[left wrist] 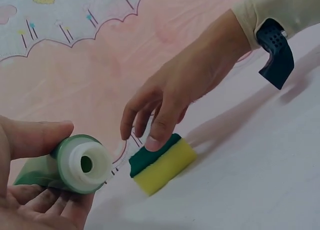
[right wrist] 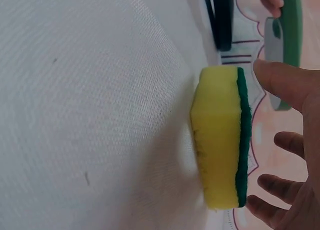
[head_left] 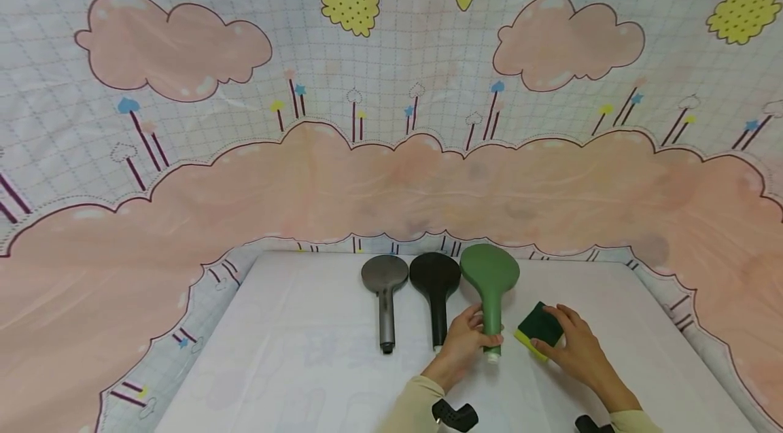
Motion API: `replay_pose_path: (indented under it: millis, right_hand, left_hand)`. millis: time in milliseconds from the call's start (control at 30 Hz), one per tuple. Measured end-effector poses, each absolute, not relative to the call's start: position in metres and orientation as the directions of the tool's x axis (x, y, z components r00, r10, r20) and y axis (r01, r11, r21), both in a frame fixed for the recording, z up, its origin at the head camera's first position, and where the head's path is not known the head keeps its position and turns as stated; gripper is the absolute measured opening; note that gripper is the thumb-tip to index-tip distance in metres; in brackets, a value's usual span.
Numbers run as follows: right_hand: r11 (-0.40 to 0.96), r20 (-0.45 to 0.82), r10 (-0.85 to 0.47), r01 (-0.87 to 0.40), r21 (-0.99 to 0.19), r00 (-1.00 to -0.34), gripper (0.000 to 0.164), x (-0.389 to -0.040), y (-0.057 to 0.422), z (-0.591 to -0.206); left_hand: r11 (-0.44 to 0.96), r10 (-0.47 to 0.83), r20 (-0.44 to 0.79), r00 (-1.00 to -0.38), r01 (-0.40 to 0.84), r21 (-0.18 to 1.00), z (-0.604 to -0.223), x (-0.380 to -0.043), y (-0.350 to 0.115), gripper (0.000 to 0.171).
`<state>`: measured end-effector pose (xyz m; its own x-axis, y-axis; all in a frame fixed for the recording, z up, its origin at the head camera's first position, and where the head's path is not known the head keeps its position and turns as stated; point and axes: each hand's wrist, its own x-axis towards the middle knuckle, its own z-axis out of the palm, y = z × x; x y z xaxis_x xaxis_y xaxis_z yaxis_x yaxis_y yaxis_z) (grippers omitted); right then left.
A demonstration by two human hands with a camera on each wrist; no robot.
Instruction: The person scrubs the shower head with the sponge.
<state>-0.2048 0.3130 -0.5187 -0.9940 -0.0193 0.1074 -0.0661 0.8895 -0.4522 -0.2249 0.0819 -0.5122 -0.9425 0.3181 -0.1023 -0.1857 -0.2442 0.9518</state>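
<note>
My left hand [head_left: 461, 344] grips the handle of a green shower head [head_left: 489, 270], whose round head points away from me. The left wrist view shows the white threaded end [left wrist: 95, 164] of that handle, with a hole in it, between thumb and fingers. To the right, a sponge [head_left: 538, 327] lies on the white table, yellow foam down and green scouring side up. Close over it is my right hand [head_left: 581, 348], thumb and fingers spread along the green side. In the right wrist view the sponge [right wrist: 220, 140] rests beneath those fingers.
Left of the green shower head lie a black shower head [head_left: 435, 273] and a grey shower head [head_left: 384, 273], handles toward me. All are on a white table [head_left: 275, 351]. Behind it hangs a patterned cloth [head_left: 397, 181] with pink clouds.
</note>
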Motion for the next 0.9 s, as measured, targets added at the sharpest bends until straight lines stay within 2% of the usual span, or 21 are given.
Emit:
replay_pose_path:
  millis: [500,900]
  right_hand:
    - [0.911,0.028,-0.002,-0.013,-0.413,-1.000,0.089,-0.213,0.314,-0.521]
    - [0.918,0.112,-0.052,-0.092,-0.387,-0.992,0.078,-0.220,0.314,-0.528]
  left_hand:
    - [-0.279,0.355,-0.053,-0.933,-0.160,0.947,-0.507,-0.219,0.067,0.076]
    - [-0.285,0.408,-0.038,-0.912,-0.167,0.944,-0.492,-0.212,0.049,0.077]
